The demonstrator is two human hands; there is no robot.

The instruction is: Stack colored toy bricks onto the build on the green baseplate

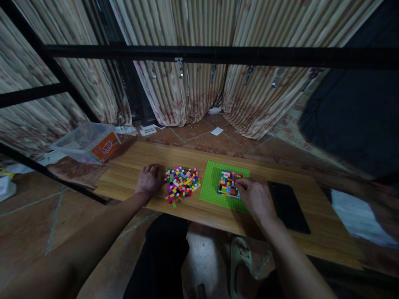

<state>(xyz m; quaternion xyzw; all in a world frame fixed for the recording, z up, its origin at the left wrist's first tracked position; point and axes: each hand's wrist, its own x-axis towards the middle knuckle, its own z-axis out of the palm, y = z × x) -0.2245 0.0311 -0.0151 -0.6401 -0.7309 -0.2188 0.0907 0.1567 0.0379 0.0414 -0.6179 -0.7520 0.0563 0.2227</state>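
Observation:
A heap of small coloured bricks (181, 183) lies on a low wooden table (131, 166). Right of it is a green baseplate (213, 182) carrying a flat block of multicoloured bricks (228, 182). My left hand (149, 180) rests on the table just left of the heap, fingers curled under in a loose fist, nothing visible in it. My right hand (255, 197) lies over the baseplate's right side, its fingertips pinched at the right edge of the brick block; what they hold, if anything, is too small to see.
A black flat object (288, 205) lies on the table right of my right hand. A clear plastic box (85, 142) with an orange label sits off the table's left end. Curtains and black metal bars (218, 54) stand behind. A sandal (240, 257) is on the floor below.

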